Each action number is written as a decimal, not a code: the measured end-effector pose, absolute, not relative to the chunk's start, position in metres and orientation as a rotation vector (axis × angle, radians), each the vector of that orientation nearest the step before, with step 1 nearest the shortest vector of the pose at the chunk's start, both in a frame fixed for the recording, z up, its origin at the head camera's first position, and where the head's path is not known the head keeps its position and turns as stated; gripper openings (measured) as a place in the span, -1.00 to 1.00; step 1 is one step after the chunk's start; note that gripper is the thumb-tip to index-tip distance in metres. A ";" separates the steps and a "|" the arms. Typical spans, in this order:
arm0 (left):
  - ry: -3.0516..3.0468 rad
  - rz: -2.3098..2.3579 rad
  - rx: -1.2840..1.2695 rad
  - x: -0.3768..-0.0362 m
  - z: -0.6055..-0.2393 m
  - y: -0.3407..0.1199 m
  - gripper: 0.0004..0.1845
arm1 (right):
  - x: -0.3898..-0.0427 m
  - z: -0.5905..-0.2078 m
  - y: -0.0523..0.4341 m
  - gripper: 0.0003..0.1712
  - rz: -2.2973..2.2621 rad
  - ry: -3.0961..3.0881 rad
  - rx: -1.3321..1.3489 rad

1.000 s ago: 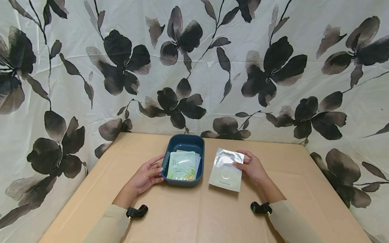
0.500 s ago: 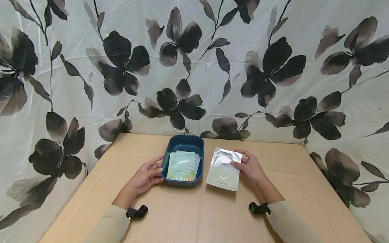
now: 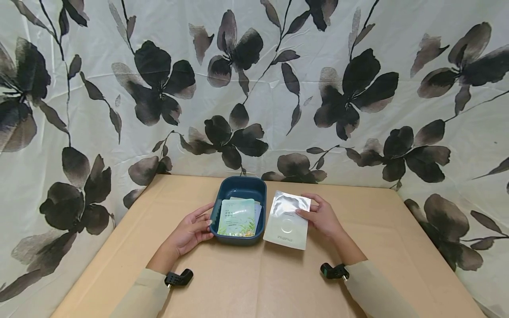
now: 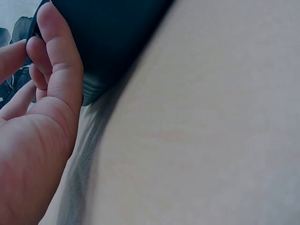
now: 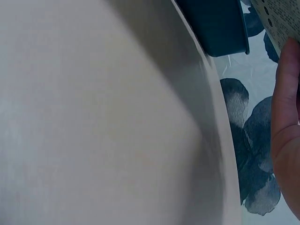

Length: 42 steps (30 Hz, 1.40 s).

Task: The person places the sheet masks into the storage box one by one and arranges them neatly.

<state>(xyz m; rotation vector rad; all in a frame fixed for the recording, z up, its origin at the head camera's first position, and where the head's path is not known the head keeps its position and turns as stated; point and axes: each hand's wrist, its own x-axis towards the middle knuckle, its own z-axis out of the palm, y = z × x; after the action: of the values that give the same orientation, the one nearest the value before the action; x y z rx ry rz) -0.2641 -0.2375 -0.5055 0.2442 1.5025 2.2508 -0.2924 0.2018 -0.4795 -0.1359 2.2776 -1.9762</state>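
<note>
A dark blue plastic bin (image 3: pixel 238 241) sits toward the back of the table with several flat packets inside, a pale green one (image 3: pixel 237 216) on top. My left hand (image 3: pixel 192 229) holds the bin's left side, thumb at the rim and fingers along the wall; the left wrist view shows the fingers bent against the bin (image 4: pixel 108 37). Just right of the bin, my right hand (image 3: pixel 324 216) pinches a silver and pale sheet mask packet (image 3: pixel 286 223) by its upper right edge. Its other face carries small print in the right wrist view, where the packet (image 5: pixel 283 16) is mostly cut off.
The tan-covered table (image 3: pixel 254 282) ends at a white cloth backdrop (image 3: pixel 290 145) with dark flowers, which rises behind it and at both sides. A black wrist camera (image 3: pixel 179 278) is worn on the left wrist and another camera (image 3: pixel 335 271) on the right.
My right hand has carried the sheet mask packet left, closer to the bin. My left hand and the bin have barely moved.
</note>
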 end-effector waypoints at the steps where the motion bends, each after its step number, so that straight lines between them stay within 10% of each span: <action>1: 1.503 2.250 0.244 -0.264 -0.506 -0.238 -0.26 | -0.292 -0.479 0.200 -0.17 -1.976 2.279 -0.142; 42: 1.488 2.260 0.274 -0.266 -0.509 -0.238 -0.26 | -0.319 -0.466 0.124 -0.28 -2.022 2.204 -0.248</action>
<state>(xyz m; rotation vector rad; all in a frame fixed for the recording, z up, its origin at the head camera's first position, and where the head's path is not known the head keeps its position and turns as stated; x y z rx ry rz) -0.2663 -0.2376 -0.5088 0.2743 1.4881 2.2605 -0.3185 0.1241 -0.4658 -0.2483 2.2041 -2.0218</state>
